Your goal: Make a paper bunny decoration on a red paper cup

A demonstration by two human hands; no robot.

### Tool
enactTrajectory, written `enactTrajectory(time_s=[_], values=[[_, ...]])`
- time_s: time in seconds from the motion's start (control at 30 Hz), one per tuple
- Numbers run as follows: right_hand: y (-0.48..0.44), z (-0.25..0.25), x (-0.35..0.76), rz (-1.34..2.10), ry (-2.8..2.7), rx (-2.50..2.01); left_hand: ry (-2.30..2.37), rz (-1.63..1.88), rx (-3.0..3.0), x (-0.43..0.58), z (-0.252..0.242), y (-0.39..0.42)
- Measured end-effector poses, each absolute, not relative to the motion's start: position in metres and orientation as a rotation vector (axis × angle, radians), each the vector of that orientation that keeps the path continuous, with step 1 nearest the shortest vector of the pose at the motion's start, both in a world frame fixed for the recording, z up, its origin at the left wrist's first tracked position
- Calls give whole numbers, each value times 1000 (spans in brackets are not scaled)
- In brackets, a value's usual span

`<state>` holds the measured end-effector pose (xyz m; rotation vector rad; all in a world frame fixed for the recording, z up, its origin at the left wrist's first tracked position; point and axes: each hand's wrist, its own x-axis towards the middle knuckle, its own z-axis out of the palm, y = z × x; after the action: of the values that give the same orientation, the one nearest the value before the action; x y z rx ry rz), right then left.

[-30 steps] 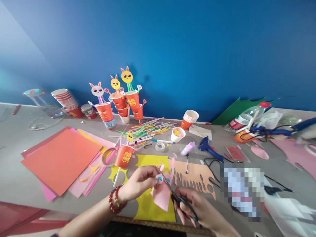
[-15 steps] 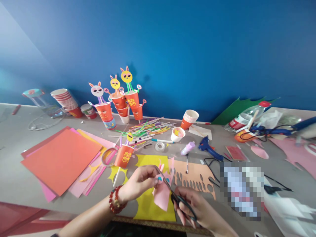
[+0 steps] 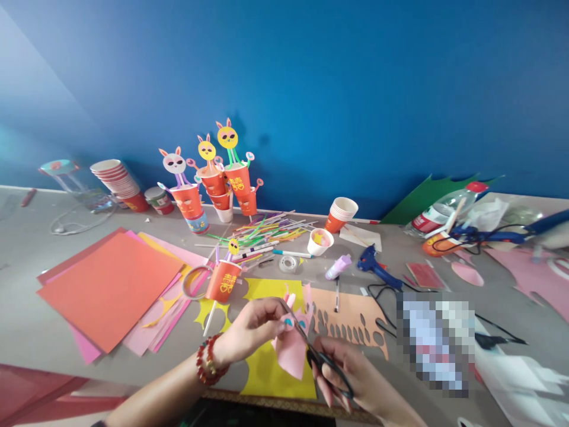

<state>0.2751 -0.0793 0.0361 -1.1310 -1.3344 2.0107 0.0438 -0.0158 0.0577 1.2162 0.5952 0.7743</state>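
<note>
Between finger and thumb, my left hand (image 3: 253, 329) pinches a piece of pink paper (image 3: 291, 354) that carries blue marks on white. Black-handled scissors (image 3: 329, 372) are in my right hand (image 3: 351, 373), fingers through the loops. Their blades lie across the pink paper, close to my left fingertips. Under both hands is a yellow paper sheet (image 3: 262, 373) with round pieces cut away. An orange paper sheet (image 3: 351, 302) with many cut-out holes lies just beyond my right hand. To the left, a red paper cup (image 3: 223, 281) with a small yellow face on top leans on a white stick.
Red cups with rabbit figures (image 3: 185, 200) stand along the blue wall, near a pile of coloured sticks (image 3: 267, 228). Stacked coloured paper (image 3: 115, 284) lies left. A blue glue gun (image 3: 377, 270) with its cable, a glue stick (image 3: 338, 268) and a bottle (image 3: 444, 207) are on the right.
Hardly anything differs. The lower edge of the pink paper has shifted slightly, and both hands keep nearly the same place with the scissors at the paper.
</note>
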Motion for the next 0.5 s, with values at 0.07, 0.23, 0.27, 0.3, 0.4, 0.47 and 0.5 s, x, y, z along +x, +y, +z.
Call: enactTrajectory(time_s=[0.07,0.23,0.27,0.3,0.4,0.47,0.5], values=[[-80,35,275,2019,-1324,-1122,592,772,1209,44,57,-16],[-81,30,276,2034,-1293,-1099,583,781,1212,44,58,-16],[-81,30,275,2032,-1291,-1096,583,782,1213,44,58,-16],[-82,30,275,2031,-1292,-1092,586,783,1212,44,58,-16],[-83,29,274,2033,-1290,-1088,593,779,1209,44,57,-16],[-83,28,274,2036,-1283,-1081,593,778,1208,44,56,-16],[-83,27,274,2038,-1279,-1077,592,779,1207,44,56,-16]])
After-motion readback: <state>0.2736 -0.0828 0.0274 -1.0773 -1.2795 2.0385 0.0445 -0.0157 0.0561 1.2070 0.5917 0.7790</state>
